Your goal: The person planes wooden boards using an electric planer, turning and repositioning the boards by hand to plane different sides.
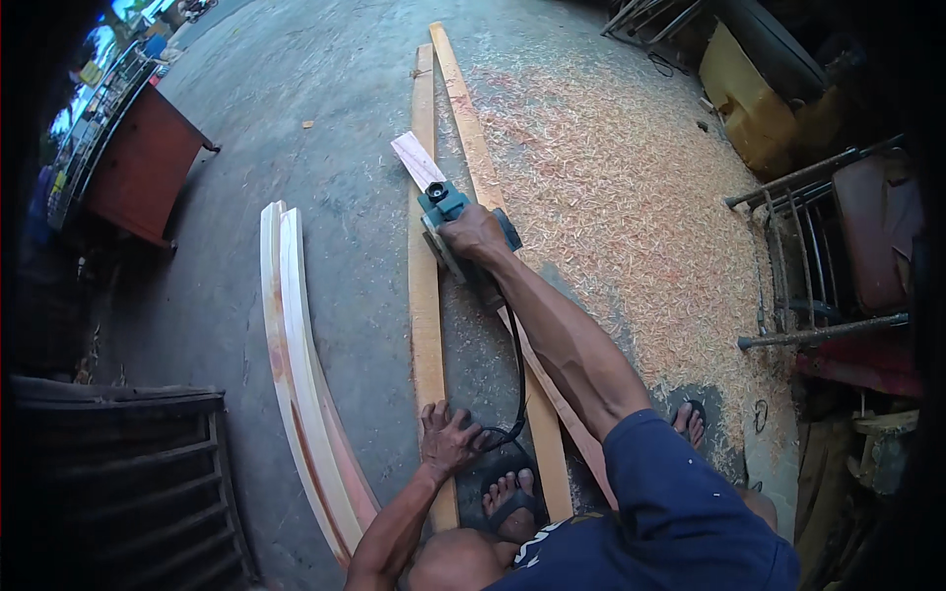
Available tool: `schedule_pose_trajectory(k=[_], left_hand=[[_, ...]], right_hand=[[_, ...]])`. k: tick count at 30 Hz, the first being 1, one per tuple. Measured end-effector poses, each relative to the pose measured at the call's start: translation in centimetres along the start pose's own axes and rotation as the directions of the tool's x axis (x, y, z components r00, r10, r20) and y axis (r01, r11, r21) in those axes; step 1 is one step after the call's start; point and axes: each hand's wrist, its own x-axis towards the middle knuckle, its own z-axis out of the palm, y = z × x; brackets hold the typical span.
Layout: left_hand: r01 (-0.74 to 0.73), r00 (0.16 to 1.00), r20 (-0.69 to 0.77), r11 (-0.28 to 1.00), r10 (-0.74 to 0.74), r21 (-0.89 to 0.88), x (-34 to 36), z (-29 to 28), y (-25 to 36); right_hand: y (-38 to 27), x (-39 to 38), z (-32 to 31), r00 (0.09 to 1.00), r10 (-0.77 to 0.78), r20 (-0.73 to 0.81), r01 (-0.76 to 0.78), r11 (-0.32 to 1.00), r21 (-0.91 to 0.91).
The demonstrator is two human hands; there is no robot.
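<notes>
My right hand (pixel 471 231) is closed round the handle of a teal and black electric planer (pixel 445 200), which rests on a narrow pinkish board (pixel 418 158) running diagonally between two yellowish planks (pixel 424 325) (pixel 460 103) on the floor. A black cord (pixel 517 374) trails from the planer down past my left hand (pixel 448 438). That hand lies with spread fingers on the left plank, beside the cord. My sandalled feet (pixel 507 497) show below, at either side of the boards.
Several pale timber strips (pixel 291 315) lie to the left. Wood shavings (pixel 641 197) cover the floor at right. A red cabinet (pixel 143 167) stands upper left, a dark slatted frame (pixel 148 453) lower left. Metal chairs (pixel 808 246) and a worn yellow piece (pixel 749 118) crowd the right edge.
</notes>
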Motion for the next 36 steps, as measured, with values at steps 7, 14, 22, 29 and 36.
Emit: schedule_pose_trajectory(k=[7, 14, 22, 29, 36], left_hand=[[0.060, 0.998, 0.018, 0.998, -0.060, 0.027, -0.6, 0.2, 0.2], [0.058, 0.994, 0.094, 0.997, -0.063, 0.052, -0.4, 1.0, 0.5], [0.054, 0.994, 0.089, 0.995, -0.061, 0.078, -1.0, 0.7, 0.2], [0.036, 0.996, 0.081, 0.995, -0.044, 0.095, -0.7, 0.8, 0.3], [0.043, 0.992, 0.111, 0.993, -0.055, 0.108, -0.5, 1.1, 0.4]], right_hand=[[-1.3, -1.4, 0.1, 0.999, 0.031, 0.038, -0.031, 0.999, -0.024], [0.4, -0.2, 0.0, 0.992, 0.017, -0.124, -0.021, 0.999, -0.033], [0.1, -1.0, -0.1, 0.998, 0.006, -0.064, -0.006, 1.000, 0.007], [0.2, -1.4, -0.9, 1.000, 0.018, 0.025, -0.022, 0.985, 0.168], [-0.2, -2.1, -1.0, 0.995, 0.023, -0.094, -0.017, 0.997, 0.070]])
